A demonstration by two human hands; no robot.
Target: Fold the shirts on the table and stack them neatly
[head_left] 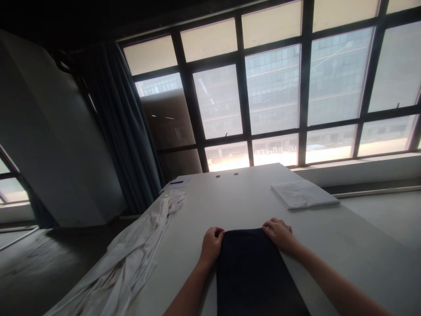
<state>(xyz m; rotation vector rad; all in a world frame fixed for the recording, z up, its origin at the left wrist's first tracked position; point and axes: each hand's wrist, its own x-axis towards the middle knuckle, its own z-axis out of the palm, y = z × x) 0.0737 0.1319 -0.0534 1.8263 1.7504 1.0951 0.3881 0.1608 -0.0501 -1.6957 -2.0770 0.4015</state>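
Note:
A dark navy piece of folded cloth (255, 272) lies flat on the white table (210, 202), its near end running out of the bottom of the view. My left hand (212, 245) pinches its far left corner, the thumb and fingers closed on the edge. At the far right corner, my right hand (279, 234) grips the same edge with curled fingers. Between the two hands the far edge looks straight. Whether the cloth is a garment cannot be made out.
Crumpled white cloth (131, 259) trails along the table's left side and over its edge. A folded white cloth (304, 194) lies at the right. Papers with a dark pen (176, 182) sit at the far left corner. Behind are a blue curtain (121, 118) and windows.

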